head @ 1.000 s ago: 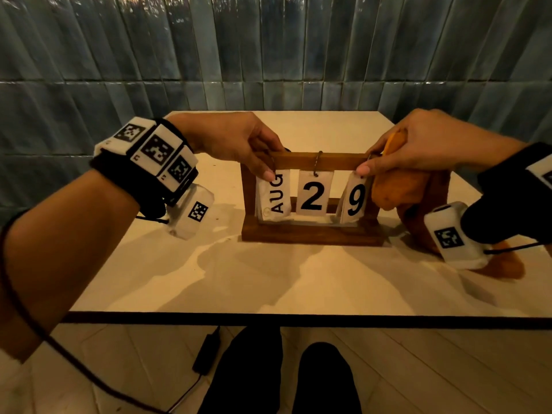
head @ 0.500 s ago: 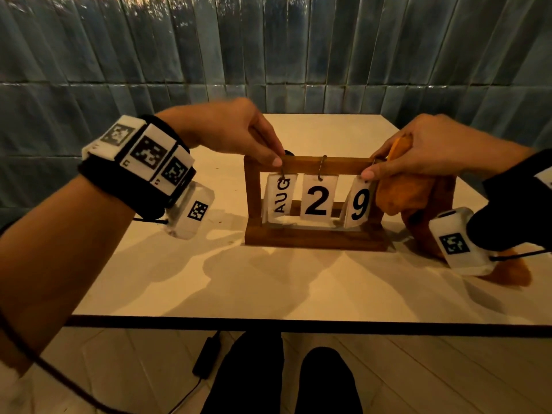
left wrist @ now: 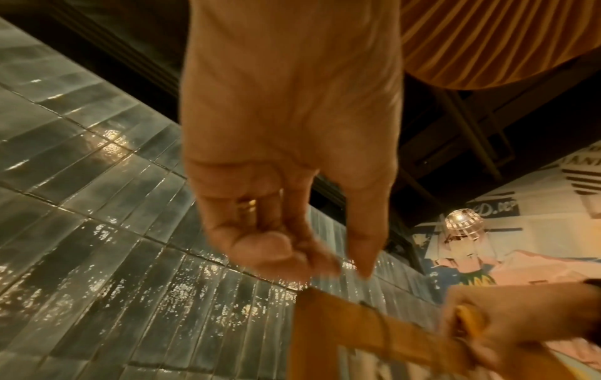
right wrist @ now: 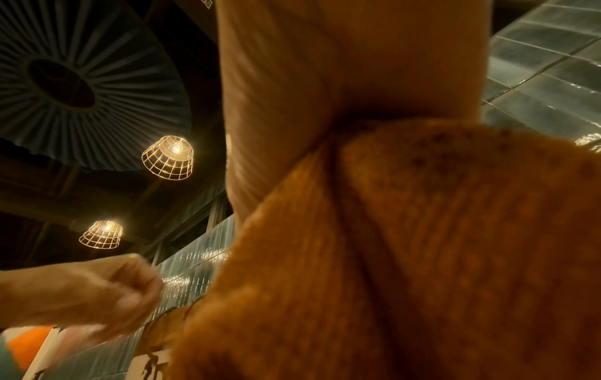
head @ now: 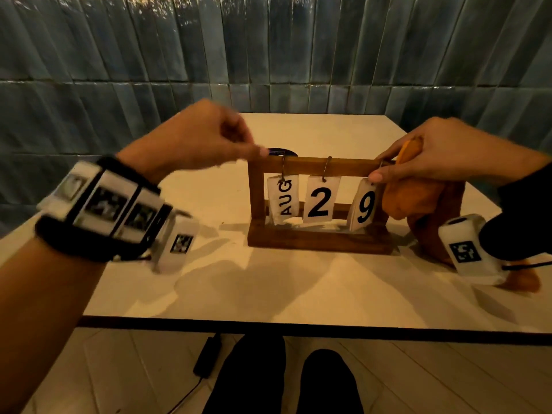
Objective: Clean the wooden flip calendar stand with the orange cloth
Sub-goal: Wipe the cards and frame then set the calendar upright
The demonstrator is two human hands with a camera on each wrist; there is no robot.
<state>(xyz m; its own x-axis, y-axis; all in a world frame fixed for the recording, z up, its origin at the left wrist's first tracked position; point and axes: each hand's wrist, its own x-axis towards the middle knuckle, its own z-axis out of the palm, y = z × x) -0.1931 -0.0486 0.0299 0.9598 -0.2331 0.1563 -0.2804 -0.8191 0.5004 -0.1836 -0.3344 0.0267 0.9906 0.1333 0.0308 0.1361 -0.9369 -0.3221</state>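
Observation:
The wooden flip calendar stand [head: 316, 239] stands upright mid-table, its cards reading AUG, 2 and 9. My right hand [head: 397, 165] grips the orange cloth [head: 403, 201] and holds it against the right end of the top bar, with the rest of the cloth hanging down to the table. My left hand [head: 239, 147] is blurred, just left of and above the stand's top-left corner. Its fingers are curled and hold nothing, as the left wrist view shows of this left hand [left wrist: 292, 246] above the bar [left wrist: 374, 331]. The cloth [right wrist: 406, 257] fills the right wrist view.
The pale table [head: 268, 294] has a dark front edge close to me. A dark round object [head: 280, 152] lies behind the stand. A tiled wall runs behind the table. On the floor lie a black adapter [head: 206, 360] and its cable, beside my legs [head: 248, 377].
My left hand has let go of the stand's top-left corner and drawn back to the left. My right hand still holds the cloth at the bar's right end.

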